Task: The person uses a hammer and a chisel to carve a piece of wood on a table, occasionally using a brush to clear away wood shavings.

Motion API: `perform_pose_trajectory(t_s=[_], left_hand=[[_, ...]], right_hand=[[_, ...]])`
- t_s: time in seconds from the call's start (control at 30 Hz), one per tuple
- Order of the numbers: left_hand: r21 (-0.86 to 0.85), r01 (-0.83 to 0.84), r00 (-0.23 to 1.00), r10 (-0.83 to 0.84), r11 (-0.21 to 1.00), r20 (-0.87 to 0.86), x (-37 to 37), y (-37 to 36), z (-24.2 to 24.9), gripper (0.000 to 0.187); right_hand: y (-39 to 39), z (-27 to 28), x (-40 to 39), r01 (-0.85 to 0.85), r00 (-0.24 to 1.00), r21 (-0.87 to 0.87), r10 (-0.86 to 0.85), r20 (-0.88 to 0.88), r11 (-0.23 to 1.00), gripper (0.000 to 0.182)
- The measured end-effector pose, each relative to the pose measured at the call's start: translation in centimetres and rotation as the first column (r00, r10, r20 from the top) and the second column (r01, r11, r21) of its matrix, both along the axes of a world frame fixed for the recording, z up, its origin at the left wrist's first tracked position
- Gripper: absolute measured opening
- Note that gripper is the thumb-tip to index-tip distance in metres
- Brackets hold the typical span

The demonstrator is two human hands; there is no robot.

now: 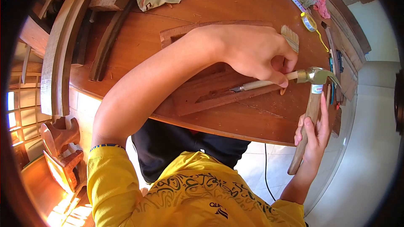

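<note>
Yellow shirt (189,197) fills the foreground. On the table (252,122), a chisel (261,84) is pinched by the left hand (256,54); a hammer (311,109) is gripped by the right hand (313,136). Fingers near the chisel end could be struck by an off-centre blow.

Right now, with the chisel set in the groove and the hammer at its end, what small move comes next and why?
Probably a light tap. The left hand steadies the chisel with its blade in the wooden piece, and the right hand holds the hammer with its head right at the handle's end.
</note>
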State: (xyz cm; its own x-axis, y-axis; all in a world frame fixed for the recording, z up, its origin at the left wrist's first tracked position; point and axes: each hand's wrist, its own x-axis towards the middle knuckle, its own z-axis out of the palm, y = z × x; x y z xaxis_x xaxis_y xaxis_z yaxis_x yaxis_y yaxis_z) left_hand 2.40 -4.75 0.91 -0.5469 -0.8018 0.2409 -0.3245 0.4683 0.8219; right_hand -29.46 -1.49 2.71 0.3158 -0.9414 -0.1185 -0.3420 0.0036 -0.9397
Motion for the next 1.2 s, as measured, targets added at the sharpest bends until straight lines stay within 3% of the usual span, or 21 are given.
perform_pose_trajectory(t_s=[0.23, 0.63, 0.77, 0.87, 1.0, 1.13, 1.2], left_hand=[[-0.013, -0.022, 0.994, 0.023, 1.0, 0.108, -0.4, 0.4, 0.3, 0.029], [0.019, 0.114, 0.99, -0.115, 0.993, 0.081, -0.7, 0.1, -0.4, 0.03], [0.032, 0.115, 0.99, -0.118, 0.993, 0.073, -0.7, 0.1, -0.7, 0.029], [0.042, 0.134, 0.983, -0.138, 0.99, 0.118, -0.7, -0.1, 0.0, 0.029], [0.01, 0.143, 0.985, -0.143, 0.99, 0.1, -0.7, -0.1, -0.4, 0.029], [0.065, 0.128, 0.973, -0.138, 0.99, 0.187, -0.6, 0.2, 0.2, 0.03], [0.075, 0.129, 0.975, -0.14, 0.989, 0.175, -0.5, 0.2, 0.3, 0.03]], right_hand=[[0.3, 0.1, 0.2, 0.003, 1.0, 0.008, -0.003, -0.015, 1.0, 0.07], [1.9, -0.4, 0.8, 0.013, 1.0, 0.048, -0.014, 0.023, 0.999, 0.071], [2.7, 0.2, 2.0, 0.246, 0.965, 0.011, -0.246, 0.094, 0.969, 0.069], [3.8, -1.3, 1.3, 0.088, 0.996, 0.035, -0.089, 0.032, 0.996, 0.067], [3.7, -0.3, 2.1, 0.236, 0.969, 0.02, -0.237, 0.065, 0.971, 0.069], [4.1, -1.0, 1.1, 0.071, 0.997, 0.048, -0.072, 0.019, 0.996, 0.069], [3.9, -0.6, 0.9, 0.123, 0.992, -0.003, -0.123, 0.014, 0.992, 0.071]])
